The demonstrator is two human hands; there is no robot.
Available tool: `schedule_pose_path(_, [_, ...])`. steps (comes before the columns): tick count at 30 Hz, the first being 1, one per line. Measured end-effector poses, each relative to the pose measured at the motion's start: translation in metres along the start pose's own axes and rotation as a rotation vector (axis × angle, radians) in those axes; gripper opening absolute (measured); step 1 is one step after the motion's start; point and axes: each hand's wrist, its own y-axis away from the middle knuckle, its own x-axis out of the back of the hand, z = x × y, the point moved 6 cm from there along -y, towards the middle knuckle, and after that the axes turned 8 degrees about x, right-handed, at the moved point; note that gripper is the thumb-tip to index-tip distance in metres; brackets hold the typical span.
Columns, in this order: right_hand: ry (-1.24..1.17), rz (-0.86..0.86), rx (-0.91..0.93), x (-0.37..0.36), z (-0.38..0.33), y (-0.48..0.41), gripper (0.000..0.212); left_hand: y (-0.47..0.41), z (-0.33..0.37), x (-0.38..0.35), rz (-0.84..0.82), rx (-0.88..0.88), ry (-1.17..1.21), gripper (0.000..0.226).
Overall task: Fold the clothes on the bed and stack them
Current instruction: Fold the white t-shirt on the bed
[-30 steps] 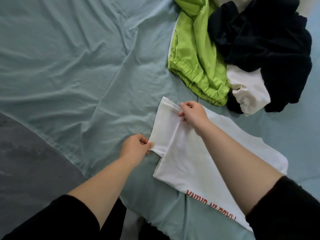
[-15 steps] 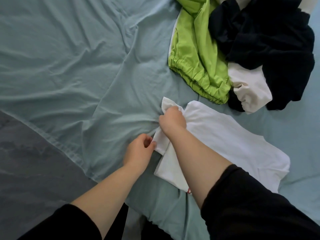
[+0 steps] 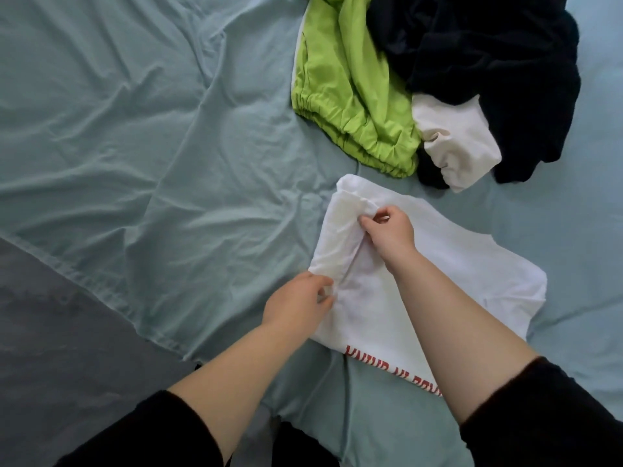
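While hands [image 3: 298,303] [image 3: 391,227] pinch it, shirt [image 3: 472,264] lies diagonally

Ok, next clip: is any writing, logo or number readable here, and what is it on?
Red block lettering along the near edge of the white T-shirt: seen upside down, distorted and partly hidden by the right arm; not readable.
Green garment, dark garment, cream garment, bed sheet: no text visible.

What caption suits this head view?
Left hand and right hand pinch a side fold of the white T-shirt on the bed sheet; unfolded clothes lie beyond.
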Motion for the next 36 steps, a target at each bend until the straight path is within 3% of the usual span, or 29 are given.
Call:
schedule_pose_path(2, [-0.055, 0.084, 0.006, 0.005, 0.000, 0.005, 0.025, -0.001, -0.002, 0.001, 0.036, 0.026, 0.023, 0.022])
schedule_pose_path(5, [-0.141, 0.170, 0.016, 0.012, -0.001, 0.020, 0.024, -0.001, -0.014, 0.021, 0.249, 0.111, 0.189, 0.009])
schedule_pose_path(7, [-0.205, -0.055, -0.065, -0.007, -0.001, 0.032, 0.031, -0.003, -0.024, 0.030, 0.327, 0.168, 0.285, 0.016])
schedule_pose_path(9, [-0.237, -0.306, -0.148, -0.029, -0.004, 0.041, 0.038, -0.007, -0.027, 0.030, 0.284, 0.205, 0.265, 0.024])
schedule_pose_path(10, [-0.262, -0.323, -0.163, -0.032, -0.007, 0.040, 0.036, -0.009, -0.026, 0.027, 0.250, 0.213, 0.209, 0.026])
schedule_pose_path(13, [-0.428, -0.027, -0.153, -0.014, -0.011, 0.022, 0.019, -0.013, -0.021, 0.019, 0.199, 0.181, 0.007, 0.030])
schedule_pose_path(15, [-0.274, 0.121, -0.042, 0.002, -0.015, 0.014, 0.013, -0.013, -0.019, 0.017, 0.205, 0.171, -0.054, 0.031])
schedule_pose_path(18, [0.092, 0.073, 0.109, -0.016, -0.030, 0.023, 0.018, -0.012, -0.019, 0.016, 0.220, 0.188, -0.070, 0.027])
schedule_pose_path(21, [0.326, -0.069, 0.058, -0.055, -0.031, 0.033, 0.054, -0.011, -0.019, 0.016, 0.213, 0.177, -0.063, 0.021])
schedule_pose_path(22, [0.406, -0.067, 0.035, -0.061, -0.030, 0.035, 0.057, -0.012, -0.020, 0.016, 0.206, 0.174, -0.039, 0.020])
schedule_pose_path(24, [0.439, -0.018, -0.026, -0.064, -0.033, 0.031, 0.044, -0.012, -0.022, 0.019, 0.196, 0.168, 0.018, 0.021])
schedule_pose_path(27, [0.350, -0.010, -0.094, -0.064, -0.040, 0.022, 0.015, -0.009, -0.023, 0.027, 0.196, 0.135, 0.021, 0.026])
schedule_pose_path(30, [0.241, -0.084, -0.065, -0.076, -0.056, 0.025, 0.021, 0.002, -0.027, 0.046, 0.253, 0.105, 0.001, 0.021])
schedule_pose_path(33, [-0.157, -0.144, -0.080, -0.094, -0.071, 0.040, 0.034, 0.018, -0.044, 0.071, 0.340, 0.173, 0.076, 0.017])
schedule_pose_path(36, [-0.463, -0.214, -0.153, -0.097, -0.068, 0.054, 0.020, 0.029, -0.056, 0.082, 0.336, 0.254, 0.157, 0.016])
